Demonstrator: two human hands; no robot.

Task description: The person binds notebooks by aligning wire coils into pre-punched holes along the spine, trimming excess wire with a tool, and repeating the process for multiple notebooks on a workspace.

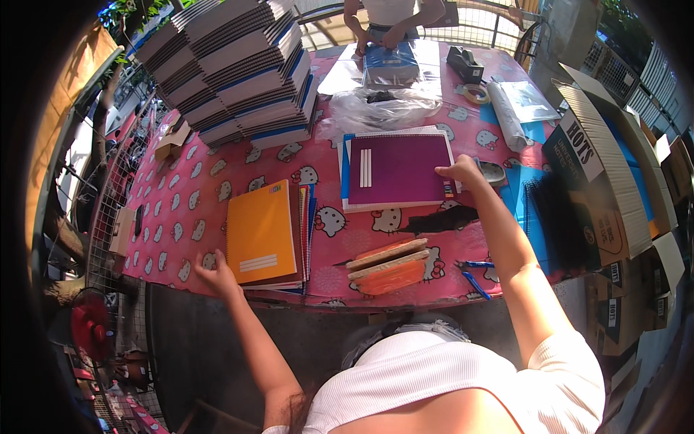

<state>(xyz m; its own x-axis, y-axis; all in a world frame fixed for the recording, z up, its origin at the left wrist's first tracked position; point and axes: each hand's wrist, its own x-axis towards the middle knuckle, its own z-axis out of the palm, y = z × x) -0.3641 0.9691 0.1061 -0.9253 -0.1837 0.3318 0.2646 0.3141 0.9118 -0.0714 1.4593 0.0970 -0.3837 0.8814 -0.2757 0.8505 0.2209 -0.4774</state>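
A purple notebook (408, 170) lies on top of a small pile with blue and white edges in the middle of the table. My right hand (464, 172) grips its right edge, thumb on the cover and the other fingers mostly hidden. To the left, a yellow spiral notebook (262, 228) tops a slightly fanned stack with maroon, red and blue covers beneath. My left hand (219, 276) is beside that stack's lower left corner, its fingers apart and holding nothing. Whether it touches the stack's edge, I cannot tell.
Tall notebook stacks (238, 79) rise at the far left. Orange-wrapped blocks (389, 266) and blue pliers-like tools (475, 278) lie near the front edge. Across the table, a person handles a blue stack (392, 64). A tape dispenser (464, 65) and cardboard box (600, 177) are at right.
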